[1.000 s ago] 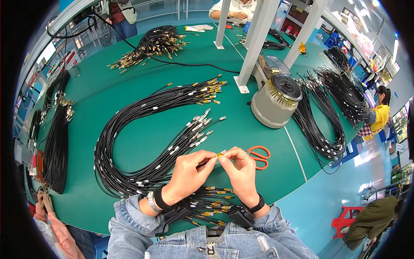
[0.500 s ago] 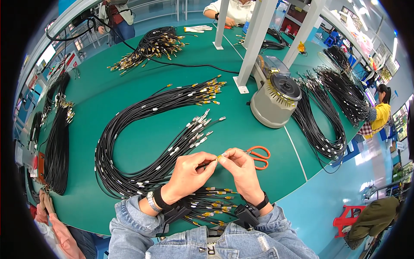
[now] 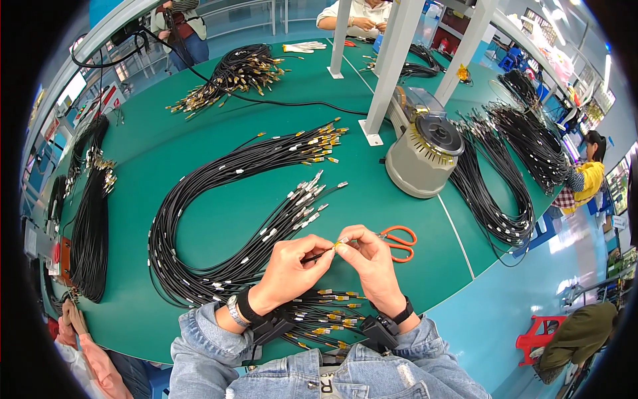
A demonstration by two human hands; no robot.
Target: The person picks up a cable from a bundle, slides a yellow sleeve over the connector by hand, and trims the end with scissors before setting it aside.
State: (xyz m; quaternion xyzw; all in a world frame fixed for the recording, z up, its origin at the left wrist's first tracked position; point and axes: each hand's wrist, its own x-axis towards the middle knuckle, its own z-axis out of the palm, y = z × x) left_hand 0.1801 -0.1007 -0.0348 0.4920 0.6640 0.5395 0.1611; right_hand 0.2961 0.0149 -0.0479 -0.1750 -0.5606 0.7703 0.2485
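Note:
My left hand [image 3: 292,261] pinches a black cable [image 3: 312,258] close to its end. At that end, a small connector with yellow tape [image 3: 339,244] is gripped between the thumb and finger of my right hand [image 3: 367,256]. The fingertips nearly meet and partly hide the connector. Just right of my right hand, scissors with orange handles [image 3: 397,245] lie on the green table, their blades hidden behind the hand. Beneath my wrists is a bundle of cable ends with yellow tape [image 3: 325,319]. A big curved bundle of black cables [image 3: 176,229] lies to the left of my hands.
A grey round tape dispenser [image 3: 425,156] stands beyond my right hand, beside white metal posts [image 3: 385,80]. More cable bundles lie at the far left [image 3: 239,70], left edge [image 3: 90,239] and right [image 3: 498,193]. White gloves [image 3: 304,47] rest far back. Other people are around the table.
My right fingers have shifted slightly around the connector, so more of its tip shows. My left hand stays nearly still. Across the table, a person's hands have come up together.

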